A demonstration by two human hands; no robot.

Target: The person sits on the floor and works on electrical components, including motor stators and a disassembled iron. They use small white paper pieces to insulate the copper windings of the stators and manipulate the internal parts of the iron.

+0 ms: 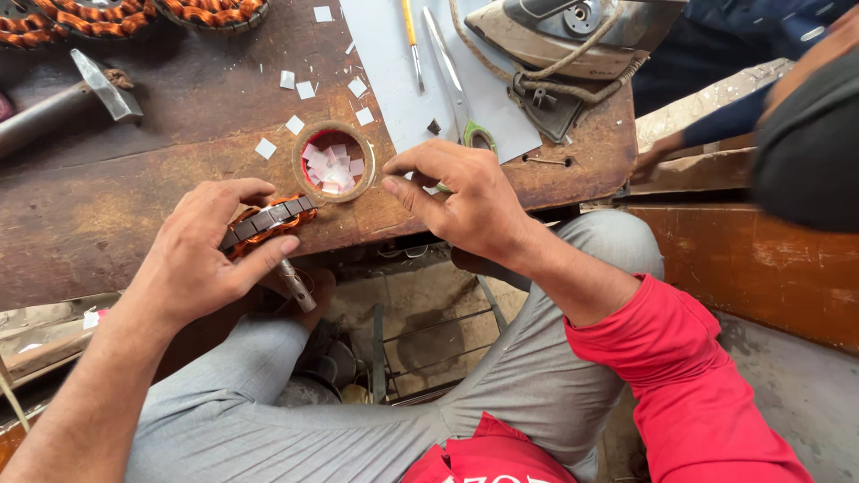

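Left hand (pixel 201 255) gripped a round copper-wound motor stator (pixel 268 222) on its metal shaft. Right hand (pixel 465 197), fingers pinched together, hovered beside a small round container of white paper squares (pixel 334 162).

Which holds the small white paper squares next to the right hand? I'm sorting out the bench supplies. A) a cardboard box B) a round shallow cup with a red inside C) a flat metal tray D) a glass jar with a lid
B: the paper squares lie heaped in a round shallow cup with a red inside, on the wooden bench, just beside the right hand.
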